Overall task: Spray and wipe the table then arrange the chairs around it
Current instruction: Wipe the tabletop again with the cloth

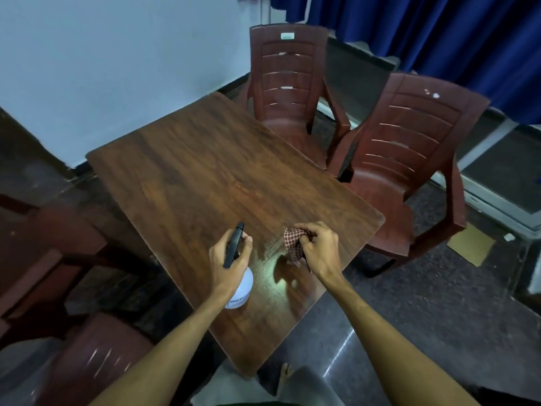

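A dark wooden table (205, 171) fills the middle of the view. Over its near corner my left hand (227, 265) grips a white spray bottle (241, 288) with a black trigger head, nozzle facing the far side. My right hand (320, 250) is closed on a crumpled red-and-white checked cloth (294, 244) just above the tabletop. Between the hands the surface looks wet and shiny. Two maroon plastic chairs stand along the table's right side, one at the back (288, 83) and one nearer (409, 159). More chairs sit blurred at the left (44, 244) and lower left (96, 356).
A pale wall runs behind the table at the left and blue curtains (409, 24) hang at the back right. A piece of cardboard (471, 247) lies on the dark floor beyond the nearer chair. My bare foot (285, 373) shows below the table's near edge.
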Motion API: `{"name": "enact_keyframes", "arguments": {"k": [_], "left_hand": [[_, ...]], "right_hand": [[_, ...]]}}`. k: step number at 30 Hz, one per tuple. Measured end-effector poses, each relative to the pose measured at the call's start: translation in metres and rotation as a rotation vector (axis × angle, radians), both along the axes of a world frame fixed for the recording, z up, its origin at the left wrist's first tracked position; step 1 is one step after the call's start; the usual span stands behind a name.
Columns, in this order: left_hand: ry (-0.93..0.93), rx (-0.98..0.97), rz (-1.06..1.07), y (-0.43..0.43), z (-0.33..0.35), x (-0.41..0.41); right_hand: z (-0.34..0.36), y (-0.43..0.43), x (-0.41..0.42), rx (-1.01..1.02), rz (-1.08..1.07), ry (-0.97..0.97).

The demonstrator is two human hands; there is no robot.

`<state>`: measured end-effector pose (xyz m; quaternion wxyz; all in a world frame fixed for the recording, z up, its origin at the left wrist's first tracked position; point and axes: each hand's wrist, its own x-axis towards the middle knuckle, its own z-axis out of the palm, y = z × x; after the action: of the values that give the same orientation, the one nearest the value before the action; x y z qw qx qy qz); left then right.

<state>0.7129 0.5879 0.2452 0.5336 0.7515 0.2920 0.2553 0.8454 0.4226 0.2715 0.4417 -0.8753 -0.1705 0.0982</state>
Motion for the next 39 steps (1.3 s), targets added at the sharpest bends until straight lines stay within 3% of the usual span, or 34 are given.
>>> {"name": "enact_keyframes", "arguments": {"k": [19,26,32,39], "left_hand": [[-0.021,0.107,0.419,-0.106,-0.014,-0.033],[0.006,0.047,0.477,-0.11,-0.029,-0.037],[-0.053,0.036,0.481,-0.103,-0.039,-0.032],[-0.025,0.031,0.48,-0.119,-0.045,-0.045]], "right_hand": [[-0.016,-0.037,0.015,0.046,0.354,0.058],[-0.053,-0.026,0.006,-0.055,0.406,0.012],[-0.098,-0.02,-0.004,-0.275,0.697,0.029],[-0.1,-0.021,-0.012,-0.402,0.848,-0.03]]}}
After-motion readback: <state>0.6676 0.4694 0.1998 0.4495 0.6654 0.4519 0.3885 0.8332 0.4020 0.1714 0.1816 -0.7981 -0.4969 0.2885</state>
